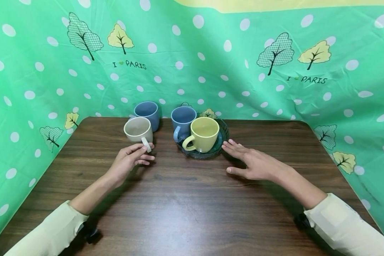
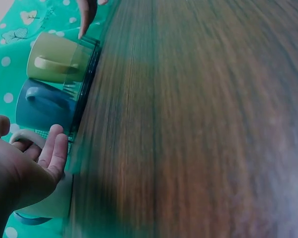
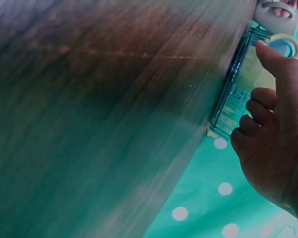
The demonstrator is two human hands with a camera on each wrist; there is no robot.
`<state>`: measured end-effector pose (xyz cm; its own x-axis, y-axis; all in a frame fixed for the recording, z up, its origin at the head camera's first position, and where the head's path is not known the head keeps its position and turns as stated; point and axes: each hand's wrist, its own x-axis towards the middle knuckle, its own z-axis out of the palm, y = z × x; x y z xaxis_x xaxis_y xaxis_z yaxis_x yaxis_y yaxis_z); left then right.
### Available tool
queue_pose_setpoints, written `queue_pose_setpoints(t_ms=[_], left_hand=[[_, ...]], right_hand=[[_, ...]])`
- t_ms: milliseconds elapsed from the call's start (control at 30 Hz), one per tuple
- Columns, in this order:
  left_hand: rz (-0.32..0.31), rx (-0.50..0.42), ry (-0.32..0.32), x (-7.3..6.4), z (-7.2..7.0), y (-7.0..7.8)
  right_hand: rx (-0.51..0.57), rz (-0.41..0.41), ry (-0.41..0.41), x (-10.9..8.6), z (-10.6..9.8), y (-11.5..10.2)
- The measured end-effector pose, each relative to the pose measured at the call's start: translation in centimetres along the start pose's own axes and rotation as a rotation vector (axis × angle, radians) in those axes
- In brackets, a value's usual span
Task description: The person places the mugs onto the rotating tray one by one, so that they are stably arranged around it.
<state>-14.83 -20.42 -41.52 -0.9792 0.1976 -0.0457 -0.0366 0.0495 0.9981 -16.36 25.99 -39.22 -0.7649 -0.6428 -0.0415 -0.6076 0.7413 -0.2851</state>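
My left hand (image 1: pixel 128 160) pinches the handle of a white mug (image 1: pixel 135 131) between thumb and fingers, with the other fingers stretched out below. Directly behind that mug stands a blue mug (image 1: pixel 151 114). A yellow mug (image 1: pixel 208 135) and a second blue mug (image 1: pixel 182 118) are upright side by side in a clear glass dish (image 1: pixel 196 155), their handles toward the front left. My right hand (image 1: pixel 257 164) is held palm down with straight fingers, its fingertips right at the dish's right edge. In the left wrist view, the left hand hides part of the white mug (image 2: pixel 59 196).
The brown wooden table (image 1: pixel 179 206) has its back edge just behind the mugs. A green dotted cloth (image 1: pixel 192 64) with printed trees hangs behind it and along both sides. Dark wrist devices sit under both cuffs.
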Motion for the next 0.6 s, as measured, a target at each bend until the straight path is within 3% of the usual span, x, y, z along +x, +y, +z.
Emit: queue_pose_setpoints(t_ms=[600], left_hand=[[0.005, 0.036, 0.017, 0.58, 0.94, -0.38]], right_hand=[[0.013, -0.016, -0.032, -0.1, -0.07, -0.57]])
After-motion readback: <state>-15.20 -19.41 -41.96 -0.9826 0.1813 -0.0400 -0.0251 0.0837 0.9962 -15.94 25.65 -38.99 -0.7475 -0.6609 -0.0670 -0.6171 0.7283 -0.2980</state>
